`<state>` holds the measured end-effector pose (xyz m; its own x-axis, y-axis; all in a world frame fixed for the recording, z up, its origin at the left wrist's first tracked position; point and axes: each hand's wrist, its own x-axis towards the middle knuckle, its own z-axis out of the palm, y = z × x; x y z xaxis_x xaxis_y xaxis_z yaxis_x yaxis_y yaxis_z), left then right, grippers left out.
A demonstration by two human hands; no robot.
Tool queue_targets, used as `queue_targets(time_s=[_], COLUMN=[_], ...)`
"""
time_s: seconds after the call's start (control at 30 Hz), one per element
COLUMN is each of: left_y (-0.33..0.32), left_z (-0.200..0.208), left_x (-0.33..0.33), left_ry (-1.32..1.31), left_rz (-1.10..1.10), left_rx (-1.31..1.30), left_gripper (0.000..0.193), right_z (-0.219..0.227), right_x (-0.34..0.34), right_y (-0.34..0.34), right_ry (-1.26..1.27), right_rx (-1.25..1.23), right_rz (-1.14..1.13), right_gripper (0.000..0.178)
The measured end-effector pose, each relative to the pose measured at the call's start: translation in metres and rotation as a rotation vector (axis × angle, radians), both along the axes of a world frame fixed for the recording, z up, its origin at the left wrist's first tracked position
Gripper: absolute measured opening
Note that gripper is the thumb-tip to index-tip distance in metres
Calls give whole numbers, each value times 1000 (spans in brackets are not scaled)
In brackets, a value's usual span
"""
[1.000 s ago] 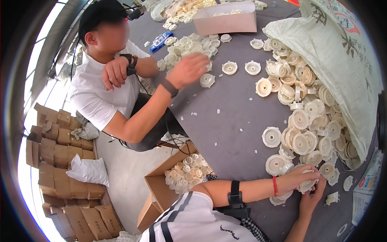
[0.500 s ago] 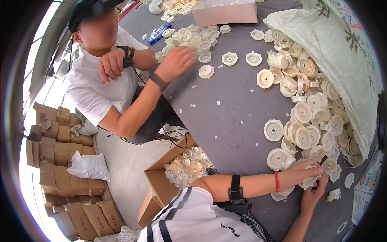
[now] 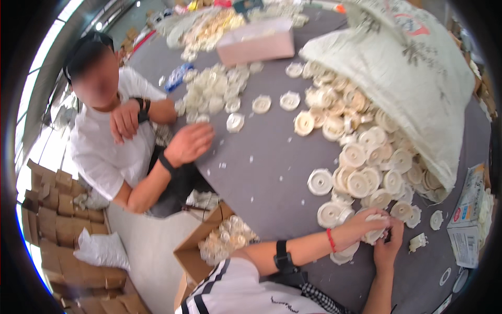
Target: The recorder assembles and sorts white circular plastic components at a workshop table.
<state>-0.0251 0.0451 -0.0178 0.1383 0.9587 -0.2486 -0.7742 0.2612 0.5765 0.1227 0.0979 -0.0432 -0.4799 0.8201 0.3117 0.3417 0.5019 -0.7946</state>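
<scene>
My left hand (image 3: pixel 358 229), with a red string at the wrist, is closed on a round off-white plastic part (image 3: pixel 373 234). From the other side my right hand (image 3: pixel 388 243) grips the same part, its fingers curled against the edge. My fingers hide some of it. Just beyond my hands spreads a heap of similar off-white round plastic parts (image 3: pixel 358 184), with flanged rims and raised centres. Below my left wrist lies another such part (image 3: pixel 342 255). To the right of my right hand is a small white plastic block (image 3: pixel 418 242).
A large woven sack (image 3: pixel 408 78) lies behind the heap. A co-worker (image 3: pixel 115 141) stands at the left table edge, near a pile of translucent parts (image 3: pixel 214 89). A pink box (image 3: pixel 256 44) stands farther back. Below the edge is an open carton (image 3: pixel 191 251) of clear parts.
The whole view has shifted, so the table sits lower and farther left. The co-worker's hand has drawn back from the pile. Both my hands keep hold of the plastic part.
</scene>
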Motion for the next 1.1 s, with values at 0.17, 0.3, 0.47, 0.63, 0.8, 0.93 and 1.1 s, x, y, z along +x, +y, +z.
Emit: queue_targets(time_s=[0.17, 0.3, 0.47, 0.63, 0.8, 0.93, 1.1], left_y=[1, -2, 0, 4, 17, 21, 17], left_z=[3, -1, 20, 19, 36, 3, 12], left_x=[4, -9, -10, 10, 40, 19, 37], left_ry=[24, 150, 274, 425, 296, -26, 35], left_rz=[-108, -62, -76, -14, 70, 138, 121], left_rx=[36, 172, 149, 79, 25, 134, 220], left_gripper=[41, 50, 53, 46, 40, 55, 63], right_z=[2, 7, 5, -4, -3, -7, 1], right_x=[9, -6, -7, 3, 16, -1, 10], right_y=[-3, 3, 9, 10, 3, 2, 2], right_ry=[-34, -50, 12, 127, 229, 478, 688], right_rx=[34, 162, 178, 219, 67, -135, -346], right_rz=[-90, 1, -18, -64, -238, -335, -309], right_gripper=[30, 36, 31, 31, 27, 17, 25])
